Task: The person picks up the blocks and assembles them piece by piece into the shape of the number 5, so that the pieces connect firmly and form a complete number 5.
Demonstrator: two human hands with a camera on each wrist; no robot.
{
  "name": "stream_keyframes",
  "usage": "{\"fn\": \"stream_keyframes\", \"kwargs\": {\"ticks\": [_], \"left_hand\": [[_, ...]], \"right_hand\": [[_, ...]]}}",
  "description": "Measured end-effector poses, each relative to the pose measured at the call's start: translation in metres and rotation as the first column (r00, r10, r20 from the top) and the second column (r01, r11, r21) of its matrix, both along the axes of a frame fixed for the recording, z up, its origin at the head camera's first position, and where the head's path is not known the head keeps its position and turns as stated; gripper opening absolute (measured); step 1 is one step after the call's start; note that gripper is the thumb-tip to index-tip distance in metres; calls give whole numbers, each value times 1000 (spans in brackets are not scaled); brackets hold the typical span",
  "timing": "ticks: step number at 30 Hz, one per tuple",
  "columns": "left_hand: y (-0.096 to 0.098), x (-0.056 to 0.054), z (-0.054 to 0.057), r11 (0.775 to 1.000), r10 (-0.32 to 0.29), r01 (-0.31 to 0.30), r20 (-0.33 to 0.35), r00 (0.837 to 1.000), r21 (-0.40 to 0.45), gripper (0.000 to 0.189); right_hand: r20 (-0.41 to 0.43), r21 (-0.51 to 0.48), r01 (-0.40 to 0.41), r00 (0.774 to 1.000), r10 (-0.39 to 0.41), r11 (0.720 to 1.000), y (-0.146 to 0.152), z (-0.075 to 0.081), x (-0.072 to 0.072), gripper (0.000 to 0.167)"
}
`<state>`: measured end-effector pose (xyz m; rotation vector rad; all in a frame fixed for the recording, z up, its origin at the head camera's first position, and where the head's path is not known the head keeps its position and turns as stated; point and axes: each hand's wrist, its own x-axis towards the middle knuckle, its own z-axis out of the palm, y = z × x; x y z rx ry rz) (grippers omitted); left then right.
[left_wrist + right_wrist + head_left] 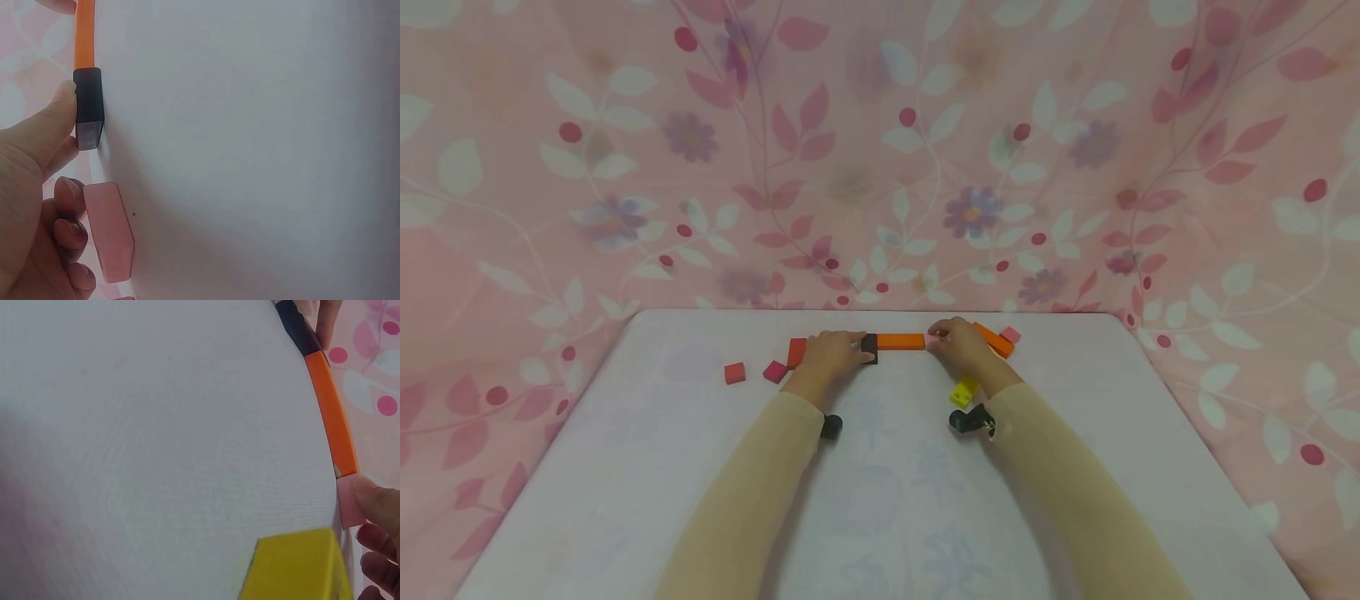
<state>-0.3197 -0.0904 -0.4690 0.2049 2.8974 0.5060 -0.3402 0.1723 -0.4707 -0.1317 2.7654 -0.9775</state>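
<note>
Near the table's far edge, a long orange block [901,342] lies in a row between a black block [870,354] and a small pink block [351,501]. My left hand [831,354] pinches the black block, which meets the orange one's left end. At the right end, the thumb and fingers of my right hand [962,346] hold the pink block against the orange. Beside the left hand's curled lower fingers stands a red block [796,352], which looks pinkish in the left wrist view. A yellow block [290,565] lies close to the right wrist.
To the left lie two small red blocks [734,373]. A second orange block [996,342] and a pink cube [1011,335] sit beyond the right hand. Dark wrist devices [970,419] jut inward from the sleeves. A floral curtain [880,167] rises behind the white table [880,517].
</note>
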Motion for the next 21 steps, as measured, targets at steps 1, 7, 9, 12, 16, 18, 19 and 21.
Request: {"fn": "stream_keyframes", "kwargs": {"ticks": [1, 7, 9, 12, 16, 18, 19, 21], "left_hand": [[0, 0, 0, 1000, 0, 0, 1, 1000, -2, 64], [0, -2, -1, 1000, 7, -8, 27, 1000, 7, 64], [0, -2, -2, 1000, 7, -7, 31, 1000, 8, 63], [1, -2, -1, 1000, 2, -2, 23, 1000, 2, 62], [1, -2, 1, 1000, -3, 3, 2, 1000, 2, 61], [1, -1, 2, 1000, -3, 3, -7, 1000, 5, 61], [2, -1, 2, 1000, -3, 3, -10, 1000, 6, 61], [2, -1, 2, 1000, -1, 1, -9, 1000, 9, 61]], "right_hand": [[-4, 3, -2, 1000, 2, 1000, 0, 0, 0, 33], [-12, 6, -7, 1000, 7, 1000, 0, 0, 1, 32], [-14, 3, -7, 1000, 7, 1000, 0, 0, 1, 32], [-15, 2, -11, 1000, 11, 1000, 0, 0, 2, 32], [-18, 3, -17, 1000, 18, 1000, 0, 0, 2, 32], [-22, 1, -17, 1000, 17, 1000, 0, 1, 2, 32], [-23, 0, -15, 1000, 15, 1000, 0, 0, 1, 32], [-24, -1, -9, 1000, 9, 1000, 0, 0, 1, 31]]}}
